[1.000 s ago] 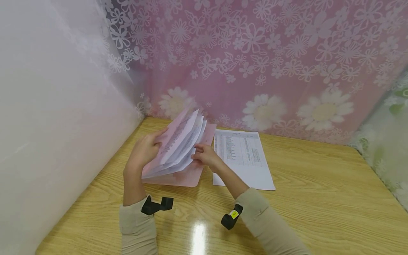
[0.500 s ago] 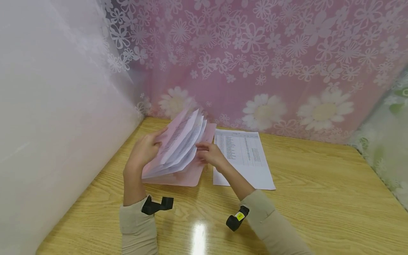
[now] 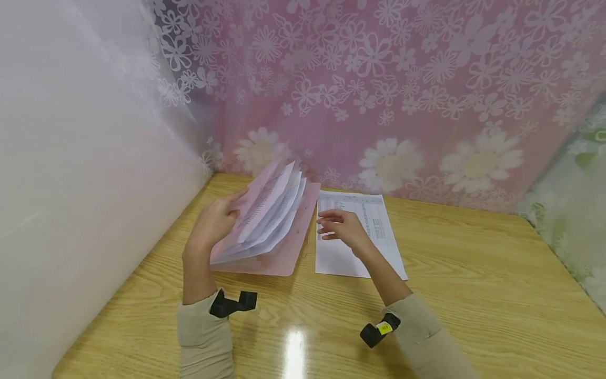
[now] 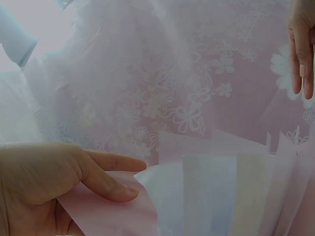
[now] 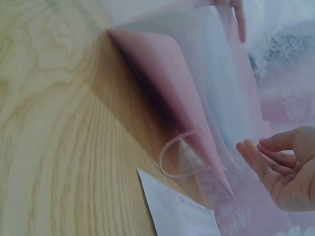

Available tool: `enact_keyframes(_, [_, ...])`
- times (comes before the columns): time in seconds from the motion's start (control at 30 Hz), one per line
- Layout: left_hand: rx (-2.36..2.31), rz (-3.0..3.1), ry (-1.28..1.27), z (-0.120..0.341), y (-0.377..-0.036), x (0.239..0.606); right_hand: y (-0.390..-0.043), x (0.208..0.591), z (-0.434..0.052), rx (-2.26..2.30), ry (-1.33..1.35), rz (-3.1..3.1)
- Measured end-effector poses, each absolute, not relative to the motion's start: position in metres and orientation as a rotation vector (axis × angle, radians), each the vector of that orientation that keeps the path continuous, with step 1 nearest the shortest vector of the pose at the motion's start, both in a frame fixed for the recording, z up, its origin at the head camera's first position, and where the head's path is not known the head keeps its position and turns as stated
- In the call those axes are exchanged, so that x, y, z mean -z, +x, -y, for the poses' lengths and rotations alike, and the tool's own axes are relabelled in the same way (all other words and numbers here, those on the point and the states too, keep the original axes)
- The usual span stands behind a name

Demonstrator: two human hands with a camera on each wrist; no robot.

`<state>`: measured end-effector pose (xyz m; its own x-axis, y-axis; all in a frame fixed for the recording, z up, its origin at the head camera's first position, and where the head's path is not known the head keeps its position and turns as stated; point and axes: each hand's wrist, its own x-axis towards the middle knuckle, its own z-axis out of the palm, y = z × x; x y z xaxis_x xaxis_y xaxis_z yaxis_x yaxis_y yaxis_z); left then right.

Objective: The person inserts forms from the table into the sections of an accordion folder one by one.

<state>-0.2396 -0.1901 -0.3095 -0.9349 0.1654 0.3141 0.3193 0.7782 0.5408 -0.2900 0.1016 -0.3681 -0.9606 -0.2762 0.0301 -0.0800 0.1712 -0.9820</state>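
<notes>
A pink folder (image 3: 279, 252) lies open on the wooden table (image 3: 454, 295), with several printed sheets (image 3: 270, 210) fanned up inside it. My left hand (image 3: 215, 221) grips the raised front cover and sheets from the left, thumb on the pink cover (image 4: 106, 209). A loose printed sheet (image 3: 374, 226) lies flat just right of the folder. My right hand (image 3: 341, 227) hovers over that sheet's left part, fingers loosely curled, holding nothing. In the right wrist view the right hand (image 5: 283, 169) is apart from the folder (image 5: 167, 78), whose elastic loop (image 5: 177, 157) sticks out.
A white panel (image 3: 80, 173) walls the table's left side and a pink flowered curtain (image 3: 379, 95) hangs along the back. A greenish flowered curtain (image 3: 575, 200) stands at the right. Black wrist cameras (image 3: 234, 304) sit on both beige sleeves.
My right hand let go of the sheets' edge in the folder and moved right, over the loose sheet. The left hand kept its hold on the folder.
</notes>
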Motion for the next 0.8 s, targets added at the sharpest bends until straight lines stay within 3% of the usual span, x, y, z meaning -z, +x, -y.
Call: enact_keyframes(0.8, [0.842, 2.722, -0.376, 0.188, -0.238, 0.309, -0.281, 0.414, -0.227, 1.791, -0.003, -2.674])
